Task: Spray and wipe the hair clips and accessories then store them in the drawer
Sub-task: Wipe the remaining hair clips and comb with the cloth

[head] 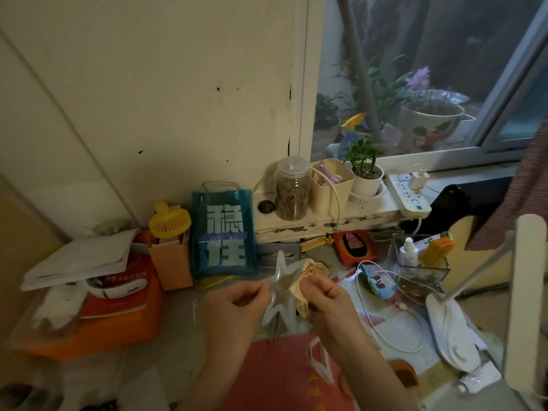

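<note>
Wiping a star-shaped hair clip (280,287) with a tan cloth (302,287), held above the cluttered desk (178,315).

Left hand (234,307) pinches the clip's left edge between thumb and fingers; right hand (323,295) pinches the folded cloth against its right face. Hands close together, both clamped. Clip: translucent plastic, judged light, stiff, likely slick when sprayed, points possibly brittle. Best held by the rim, not the tips. Storage drawer not in view.

Left hand (237,304) pinches star clip (280,292); right hand (323,295) presses cloth (299,287) against it.
</note>
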The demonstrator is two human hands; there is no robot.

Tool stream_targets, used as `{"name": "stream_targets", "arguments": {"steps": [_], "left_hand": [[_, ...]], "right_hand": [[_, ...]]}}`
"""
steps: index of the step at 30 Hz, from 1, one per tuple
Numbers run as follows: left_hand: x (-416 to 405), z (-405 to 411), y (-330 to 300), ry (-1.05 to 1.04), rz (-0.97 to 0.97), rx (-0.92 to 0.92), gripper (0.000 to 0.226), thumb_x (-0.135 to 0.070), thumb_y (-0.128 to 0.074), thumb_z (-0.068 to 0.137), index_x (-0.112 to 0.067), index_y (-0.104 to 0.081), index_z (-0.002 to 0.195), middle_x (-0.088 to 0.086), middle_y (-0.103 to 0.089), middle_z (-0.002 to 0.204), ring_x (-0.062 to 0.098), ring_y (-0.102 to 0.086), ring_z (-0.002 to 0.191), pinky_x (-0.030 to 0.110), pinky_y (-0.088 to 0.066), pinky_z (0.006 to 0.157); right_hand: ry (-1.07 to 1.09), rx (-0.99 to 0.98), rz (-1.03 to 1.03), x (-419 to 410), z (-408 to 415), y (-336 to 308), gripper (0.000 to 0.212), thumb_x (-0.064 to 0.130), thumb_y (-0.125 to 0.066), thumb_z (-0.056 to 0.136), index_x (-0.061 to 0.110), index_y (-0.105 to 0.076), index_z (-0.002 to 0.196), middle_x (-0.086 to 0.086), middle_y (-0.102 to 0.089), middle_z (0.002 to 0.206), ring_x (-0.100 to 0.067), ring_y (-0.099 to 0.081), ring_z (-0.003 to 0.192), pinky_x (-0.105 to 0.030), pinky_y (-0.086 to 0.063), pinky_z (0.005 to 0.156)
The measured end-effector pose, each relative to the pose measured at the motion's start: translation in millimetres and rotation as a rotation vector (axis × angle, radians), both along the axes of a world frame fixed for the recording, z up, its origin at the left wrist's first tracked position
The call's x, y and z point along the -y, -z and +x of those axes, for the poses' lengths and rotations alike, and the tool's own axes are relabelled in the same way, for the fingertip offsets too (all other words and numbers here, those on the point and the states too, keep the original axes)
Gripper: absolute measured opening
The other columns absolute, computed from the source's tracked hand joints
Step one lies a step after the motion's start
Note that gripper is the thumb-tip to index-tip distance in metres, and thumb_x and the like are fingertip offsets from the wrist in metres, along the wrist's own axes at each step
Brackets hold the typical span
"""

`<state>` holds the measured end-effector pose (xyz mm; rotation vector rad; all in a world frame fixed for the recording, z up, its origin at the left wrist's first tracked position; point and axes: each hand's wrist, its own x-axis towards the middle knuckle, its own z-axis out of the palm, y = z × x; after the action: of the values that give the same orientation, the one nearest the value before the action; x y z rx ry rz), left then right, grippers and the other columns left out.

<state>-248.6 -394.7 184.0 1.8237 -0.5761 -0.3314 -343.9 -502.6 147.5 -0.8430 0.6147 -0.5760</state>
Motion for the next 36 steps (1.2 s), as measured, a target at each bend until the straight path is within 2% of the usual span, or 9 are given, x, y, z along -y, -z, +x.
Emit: {"name": "stream_targets", "arguments": {"steps": [4, 9, 12, 15, 18, 20, 24, 28, 36], "left_hand": [[-0.1, -2.3, 1.2, -0.052, -0.027, 0.018, 0.014, -0.015, -0.074, 0.076, -0.029, -0.075, 0.077, -0.013, -0.072, 0.069, -0.002, -0.066, 0.065, 0.015, -0.052, 0.061], [0.3, -4.5, 3.0, -0.105, -0.091, -0.002, 0.011, -0.013, -0.075, 0.075, -0.024, -0.076, 0.076, -0.013, -0.072, 0.066, -0.001, -0.066, 0.062, 0.01, -0.05, 0.057], [-0.7, -5.0, 3.5, -0.064, -0.101, -0.018, 0.016, -0.012, -0.074, 0.076, -0.029, -0.075, 0.075, -0.014, -0.072, 0.066, 0.0, -0.066, 0.063, 0.013, -0.052, 0.06], [-2.0, -2.8, 5.0, 0.005, -0.11, -0.075, 0.021, -0.009, -0.074, 0.076, -0.03, -0.074, 0.075, -0.013, -0.073, 0.07, 0.001, -0.068, 0.068, 0.011, -0.051, 0.061], [-3.5, 3.3, 6.6, 0.106, -0.147, -0.223, 0.021, -0.003, -0.074, 0.073, -0.021, -0.077, 0.083, -0.008, -0.075, 0.09, 0.002, -0.069, 0.085, 0.011, -0.052, 0.068], [-5.2, 6.2, 7.4, 0.187, -0.156, -0.311, 0.025, -0.002, -0.074, 0.072, -0.017, -0.077, 0.091, -0.008, -0.072, 0.103, 0.002, -0.067, 0.096, 0.013, -0.053, 0.075], [-7.3, 4.1, 2.7, 0.322, -0.185, -0.422, 0.032, -0.007, -0.071, 0.073, -0.013, -0.072, 0.104, -0.004, -0.074, 0.099, 0.008, -0.069, 0.094, 0.016, -0.054, 0.07], [-3.9, 1.1, 0.2, 0.302, -0.23, -0.459, 0.029, 0.004, -0.068, 0.074, -0.01, -0.072, 0.1, -0.002, -0.075, 0.092, 0.008, -0.071, 0.082, 0.015, -0.052, 0.062], [-2.9, 2.4, 8.7, 0.204, -0.221, -0.472, 0.037, 0.003, -0.075, 0.066, -0.015, -0.072, 0.099, -0.005, -0.075, 0.093, 0.009, -0.07, 0.087, 0.017, -0.055, 0.064]], "right_hand": [[-0.031, 0.036, 0.016, -2.9, -1.4, 1.7, 0.023, 0.014, -0.071, 0.069, -0.001, -0.07, 0.087, -0.02, -0.064, 0.086, -0.026, -0.062, 0.077, -0.041, -0.051, 0.079], [-0.092, 0.065, 0.023, -12.9, -7.9, 6.5, 0.012, 0.008, -0.062, 0.071, 0.001, -0.07, 0.076, -0.01, -0.067, 0.068, -0.016, -0.065, 0.06, -0.025, -0.053, 0.056], [-0.114, 0.052, 0.053, -14.7, -11.0, 13.5, 0.01, 0.009, -0.064, 0.07, 0.004, -0.071, 0.072, -0.011, -0.067, 0.067, -0.016, -0.064, 0.057, -0.025, -0.053, 0.054], [-0.129, 0.077, 0.126, -12.7, -9.7, 18.4, 0.043, 0.021, -0.088, 0.054, -0.004, -0.071, 0.085, -0.018, -0.07, 0.079, -0.024, -0.068, 0.067, -0.031, -0.057, 0.06], [-0.143, 0.094, 0.192, -9.3, -8.9, 20.9, 0.068, 0.026, -0.096, 0.032, -0.003, -0.072, 0.088, -0.022, -0.07, 0.089, -0.028, -0.07, 0.075, -0.034, -0.058, 0.063], [-0.148, 0.086, 0.22, -6.2, -9.2, 21.5, 0.073, 0.027, -0.096, 0.03, -0.003, -0.072, 0.091, -0.023, -0.07, 0.093, -0.03, -0.069, 0.078, -0.036, -0.058, 0.065], [-0.158, 0.103, 0.238, -2.8, -10.7, 19.8, 0.08, 0.023, -0.096, 0.032, -0.008, -0.067, 0.1, -0.027, -0.067, 0.1, -0.032, -0.069, 0.082, -0.039, -0.058, 0.069], [-0.147, 0.112, 0.247, -3.5, -11.3, 17.9, 0.085, 0.022, -0.096, 0.033, -0.011, -0.064, 0.104, -0.028, -0.065, 0.104, -0.033, -0.068, 0.087, -0.038, -0.058, 0.07], [-0.151, 0.062, 0.197, -5.0, -12.2, 16.2, 0.078, 0.025, -0.094, 0.041, -0.01, -0.064, 0.104, -0.032, -0.06, 0.115, -0.041, -0.058, 0.106, -0.05, -0.049, 0.092]]}}
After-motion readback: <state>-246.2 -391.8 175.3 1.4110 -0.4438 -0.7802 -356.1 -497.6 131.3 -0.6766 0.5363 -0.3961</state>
